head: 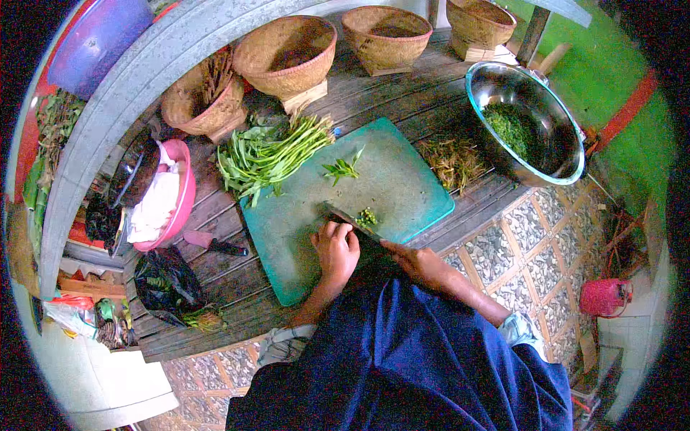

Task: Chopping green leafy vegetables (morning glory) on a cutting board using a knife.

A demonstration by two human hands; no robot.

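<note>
My right hand (414,261) grips a kitchen knife (353,220), whose dark blade lies across the near part of a green cutting board (401,156). Curled fingers of my left hand (338,250) rest right beside the blade; whatever they may hold is hidden. On the blade's far side sits a small heap of finely chopped greens (366,217). A loose leafy sprig (343,169) lies farther up the board. Across the board's far left edge spreads a bunch of long-stemmed leafy greens (275,153).
Woven bamboo baskets (285,51) line the table's back. A steel basin (525,124) holding shredded greens stands right, near a brown plant pile (452,160). Leftward are a pink basin (186,199), a second knife (229,247) and a black plastic bag (167,283). The wooden table (215,213) ends above tiled floor.
</note>
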